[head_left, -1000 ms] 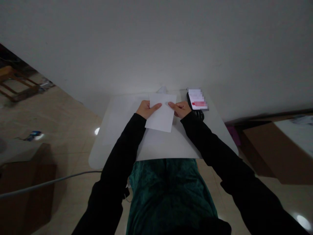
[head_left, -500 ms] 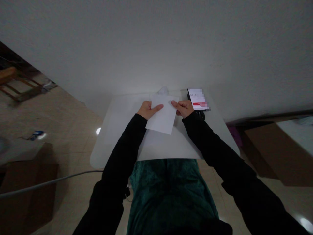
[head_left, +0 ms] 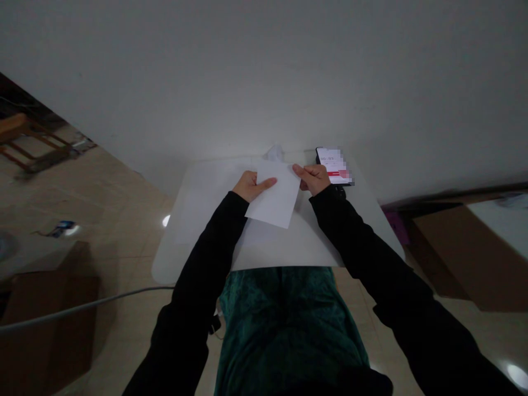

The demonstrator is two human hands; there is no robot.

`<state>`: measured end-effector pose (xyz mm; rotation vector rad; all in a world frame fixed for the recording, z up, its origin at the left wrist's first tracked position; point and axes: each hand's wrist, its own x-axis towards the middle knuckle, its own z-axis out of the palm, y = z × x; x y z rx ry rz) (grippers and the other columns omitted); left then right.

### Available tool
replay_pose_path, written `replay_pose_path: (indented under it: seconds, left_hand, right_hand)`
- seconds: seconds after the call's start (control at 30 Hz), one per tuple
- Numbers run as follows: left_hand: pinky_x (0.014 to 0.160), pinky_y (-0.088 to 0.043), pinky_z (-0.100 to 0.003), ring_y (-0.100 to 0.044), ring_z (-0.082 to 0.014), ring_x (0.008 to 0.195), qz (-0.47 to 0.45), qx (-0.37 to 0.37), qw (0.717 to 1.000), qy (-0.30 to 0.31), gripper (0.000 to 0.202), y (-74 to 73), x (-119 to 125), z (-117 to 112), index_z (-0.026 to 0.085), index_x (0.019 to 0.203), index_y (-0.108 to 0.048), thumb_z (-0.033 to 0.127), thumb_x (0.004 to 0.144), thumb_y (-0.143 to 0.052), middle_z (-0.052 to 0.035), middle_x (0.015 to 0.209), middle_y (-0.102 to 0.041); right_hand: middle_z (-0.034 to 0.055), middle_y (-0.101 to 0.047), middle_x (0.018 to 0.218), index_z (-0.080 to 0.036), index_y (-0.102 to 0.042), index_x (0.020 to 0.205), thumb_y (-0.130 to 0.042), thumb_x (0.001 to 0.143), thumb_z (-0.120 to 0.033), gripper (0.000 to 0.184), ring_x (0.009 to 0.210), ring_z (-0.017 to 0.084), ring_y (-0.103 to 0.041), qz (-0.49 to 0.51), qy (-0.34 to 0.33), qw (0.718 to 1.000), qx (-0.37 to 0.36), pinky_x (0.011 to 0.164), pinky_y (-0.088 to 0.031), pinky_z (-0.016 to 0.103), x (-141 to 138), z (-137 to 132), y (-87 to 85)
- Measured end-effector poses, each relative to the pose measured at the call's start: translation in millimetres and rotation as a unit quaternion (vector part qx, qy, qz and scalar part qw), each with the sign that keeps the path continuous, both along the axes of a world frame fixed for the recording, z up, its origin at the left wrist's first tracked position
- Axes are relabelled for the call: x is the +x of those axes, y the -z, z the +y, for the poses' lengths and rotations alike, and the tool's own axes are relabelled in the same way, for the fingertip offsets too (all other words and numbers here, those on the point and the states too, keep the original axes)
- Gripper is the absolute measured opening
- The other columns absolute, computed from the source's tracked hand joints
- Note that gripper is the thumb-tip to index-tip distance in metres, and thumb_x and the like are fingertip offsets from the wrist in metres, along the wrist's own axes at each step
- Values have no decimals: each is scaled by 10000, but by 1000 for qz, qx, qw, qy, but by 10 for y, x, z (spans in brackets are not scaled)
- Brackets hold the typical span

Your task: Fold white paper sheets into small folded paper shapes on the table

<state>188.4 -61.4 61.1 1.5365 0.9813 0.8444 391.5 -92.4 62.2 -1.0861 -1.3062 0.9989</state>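
Both hands on white rectangular paper sheet (head_left: 275, 197) | left hand (head_left: 249, 186) pinches left edge | right hand (head_left: 315, 178) pinches top-right corner | white table (head_left: 206, 220) beneath | lit phone (head_left: 333, 165) beside right hand

**What lies where**

We find the sheet of paper (head_left: 275, 195) on the table (head_left: 256, 247), between our left hand (head_left: 248, 185) and right hand (head_left: 315, 179). A phone (head_left: 334, 164) lies just right of the right hand; crumpled paper (head_left: 274, 153) sits behind the sheet.

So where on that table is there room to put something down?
The table is bare left of the left hand, and along the near edge between the sleeves, below the paper sheet. The far right is crowded: right hand, phone.
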Motion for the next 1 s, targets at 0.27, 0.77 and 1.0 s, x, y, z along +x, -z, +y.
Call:
replay_pose_path:
  seconds: [0.27, 0.77, 1.0]
  left_hand:
    - [436, -452, -237, -597, -150, 511, 1, 5, 1000, 12, 431, -4, -5, -12, 123, 652, -689, 542, 644, -793, -89, 635, -696]
    - [496, -500, -261, -628, -159, 576, -110, 3, 983, -150, 557, 180, 57, 125, 118, 694, -645, 643, 581, -793, -92, 691, -699]
    - [626, -559, -299, -673, -178, 676, -188, -40, 968, -163, 562, 245, 108, 174, 116, 805, -668, 599, 564, -824, -95, 781, -723]
  right_hand:
    - [-76, -243, 376, -236, -253, 408, -641, 610, -822, 731, 355, 41, -203, 52, -19, 998, -35, 371, -182, 235, -11, 42, 15]
    - [71, -648, 1202, -293, -636, 1184, -590, 862, -496, 383, 989, 194, -660, -47, -88, 987, 127, 739, -566, 308, 35, 62, 86]
    - [81, -660, 1210, -243, -753, 882, -737, 765, -376, 178, 1118, 212, -639, -10, -143, 977, 156, 923, -557, 388, 75, 113, 146]
